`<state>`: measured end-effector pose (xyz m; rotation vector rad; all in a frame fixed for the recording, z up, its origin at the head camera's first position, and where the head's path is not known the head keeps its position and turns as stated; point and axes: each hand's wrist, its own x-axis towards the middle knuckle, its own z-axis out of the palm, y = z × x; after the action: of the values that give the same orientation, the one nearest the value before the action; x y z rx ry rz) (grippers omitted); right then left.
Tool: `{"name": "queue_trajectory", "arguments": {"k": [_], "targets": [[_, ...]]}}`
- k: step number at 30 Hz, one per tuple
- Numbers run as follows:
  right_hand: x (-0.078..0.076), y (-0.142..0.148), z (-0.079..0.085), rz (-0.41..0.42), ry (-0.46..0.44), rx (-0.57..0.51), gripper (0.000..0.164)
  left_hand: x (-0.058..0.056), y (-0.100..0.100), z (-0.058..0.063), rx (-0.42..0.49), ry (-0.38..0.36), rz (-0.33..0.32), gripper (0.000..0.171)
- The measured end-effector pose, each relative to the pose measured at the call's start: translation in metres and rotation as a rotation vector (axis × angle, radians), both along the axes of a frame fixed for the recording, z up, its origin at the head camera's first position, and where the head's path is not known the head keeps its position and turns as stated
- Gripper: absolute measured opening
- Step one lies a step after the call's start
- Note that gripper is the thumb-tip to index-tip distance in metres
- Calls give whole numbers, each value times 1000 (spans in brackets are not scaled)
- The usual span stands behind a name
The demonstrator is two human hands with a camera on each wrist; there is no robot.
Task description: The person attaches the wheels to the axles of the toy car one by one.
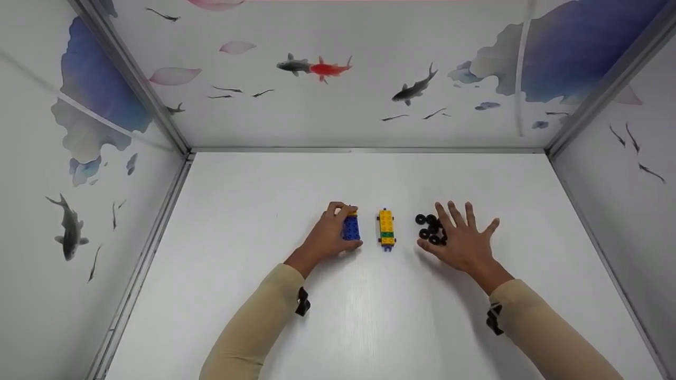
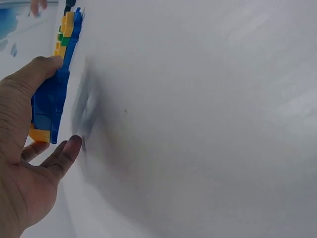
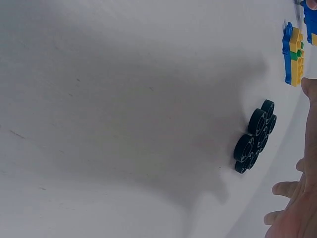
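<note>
My left hand (image 1: 328,232) holds a blue toy-brick piece (image 1: 351,229) lengthwise, thumb at the near end and fingers at the far end. A yellow brick shows at its far end; in the left wrist view that yellow brick (image 2: 39,134) sits by the fingers. To the right lies a second toy-brick piece (image 1: 386,227), yellow with a green band on a blue base. My right hand (image 1: 465,243) hovers with fingers spread beside a cluster of small black wheels (image 1: 423,233), partly covering them. In the right wrist view the wheels (image 3: 244,148) lie on the table, apart from the palm.
A white table (image 1: 359,322) lies under everything. White panels with painted fish and petals, such as the back wall (image 1: 359,116), enclose it at the back, left and right. A metal strip (image 1: 369,150) runs along the far edge.
</note>
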<state>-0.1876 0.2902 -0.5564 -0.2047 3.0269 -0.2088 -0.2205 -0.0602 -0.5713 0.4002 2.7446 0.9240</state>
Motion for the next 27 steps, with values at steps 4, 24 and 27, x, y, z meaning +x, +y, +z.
{"name": "queue_trajectory", "arguments": {"k": [4,24,27], "targets": [[1,1,0,-4,-1,2,113,0,0,1,102,-53,23,89],[2,6,2,-4,-15,40,109,-1,-5,0,463,-164,93,60],[2,7,1,-4,-13,39,109,0,-6,1,493,-144,88,55]]}}
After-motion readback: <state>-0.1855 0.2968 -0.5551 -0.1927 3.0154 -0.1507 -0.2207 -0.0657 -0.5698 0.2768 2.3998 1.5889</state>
